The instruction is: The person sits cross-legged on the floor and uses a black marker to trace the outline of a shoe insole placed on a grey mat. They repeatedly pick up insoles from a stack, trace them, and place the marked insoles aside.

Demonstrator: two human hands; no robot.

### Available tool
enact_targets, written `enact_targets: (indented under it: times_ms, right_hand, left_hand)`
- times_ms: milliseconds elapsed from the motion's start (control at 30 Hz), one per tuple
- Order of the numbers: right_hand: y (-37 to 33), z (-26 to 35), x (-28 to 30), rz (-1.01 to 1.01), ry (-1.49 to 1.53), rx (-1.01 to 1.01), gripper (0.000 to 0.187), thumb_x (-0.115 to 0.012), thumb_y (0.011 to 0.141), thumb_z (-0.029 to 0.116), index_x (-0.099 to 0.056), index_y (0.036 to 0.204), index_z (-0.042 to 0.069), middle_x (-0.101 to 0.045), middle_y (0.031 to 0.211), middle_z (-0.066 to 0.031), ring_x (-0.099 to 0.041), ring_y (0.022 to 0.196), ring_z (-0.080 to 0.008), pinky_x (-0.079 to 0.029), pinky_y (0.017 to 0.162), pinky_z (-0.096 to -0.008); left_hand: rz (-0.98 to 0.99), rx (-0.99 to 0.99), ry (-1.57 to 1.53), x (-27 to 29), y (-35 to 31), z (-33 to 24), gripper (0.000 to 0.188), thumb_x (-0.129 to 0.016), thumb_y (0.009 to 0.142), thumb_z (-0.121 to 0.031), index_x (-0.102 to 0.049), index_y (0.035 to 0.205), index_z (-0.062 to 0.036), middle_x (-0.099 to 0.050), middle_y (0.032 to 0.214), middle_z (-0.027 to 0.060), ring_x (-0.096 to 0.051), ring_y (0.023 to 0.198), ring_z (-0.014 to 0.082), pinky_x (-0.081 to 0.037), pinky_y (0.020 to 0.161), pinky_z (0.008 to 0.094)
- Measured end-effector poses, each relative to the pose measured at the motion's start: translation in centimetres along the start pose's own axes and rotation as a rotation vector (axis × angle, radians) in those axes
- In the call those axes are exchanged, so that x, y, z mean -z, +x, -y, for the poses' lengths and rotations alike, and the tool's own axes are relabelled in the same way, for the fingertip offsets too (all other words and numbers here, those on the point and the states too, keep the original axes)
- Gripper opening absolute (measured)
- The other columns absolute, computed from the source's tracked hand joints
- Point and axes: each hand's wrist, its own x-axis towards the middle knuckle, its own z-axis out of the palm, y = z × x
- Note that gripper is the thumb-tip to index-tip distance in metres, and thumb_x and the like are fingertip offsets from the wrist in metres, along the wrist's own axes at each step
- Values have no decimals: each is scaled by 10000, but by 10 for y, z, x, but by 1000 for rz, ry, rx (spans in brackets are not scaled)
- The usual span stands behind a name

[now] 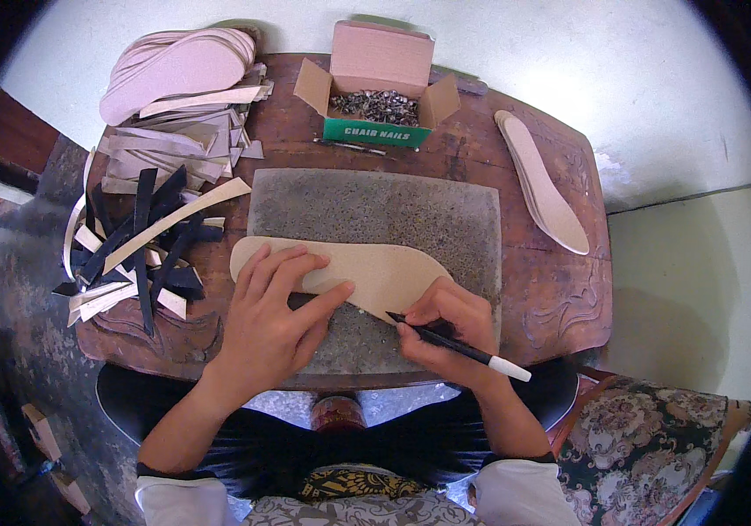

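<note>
A beige insole (375,267) lies across a grey speckled slab (340,202) in front of me, its broad end to the right. My left hand (272,302) rests flat on the narrower end with fingers spread, pressing it down. Between finger and thumb, my right hand (450,329) grips a black pen (446,341) with a white end. The pen's tip touches the insole's near edge, close to the broad part. The fingers of my right hand cover a bit of that edge.
A carved wooden table (551,298) carries everything. An open cardboard box of nails (380,108) stands at the back. Stacked pink insoles (183,70), grey strips (174,145) and black and cream strips (143,237) fill the left. More beige insoles (540,180) lie at the right.
</note>
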Motion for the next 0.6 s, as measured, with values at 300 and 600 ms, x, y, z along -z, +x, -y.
enact_targets:
  times_ms: [300, 600]
  right_hand:
    - [0, 2, 1, 35, 20, -38, 197, -805, 729, 25, -626, 812, 30, -642, 811, -93, -674, 707, -218, -526, 641, -307]
    - [-1, 1, 2, 41, 10, -41, 182, -791, 742, 36, -626, 817, 40, -623, 807, -90, -666, 707, -233, -522, 639, -321]
  left_hand:
    - [9, 11, -1, 2, 0, 0, 469, -753, 780, -74, -748, 1226, -217, -589, 1326, 99, -527, 1307, 348, -359, 1165, 570]
    - [13, -10, 7, -1, -1, 2, 473, -751, 790, -123, -732, 1255, -211, -584, 1326, 87, -514, 1330, 329, -323, 1187, 563]
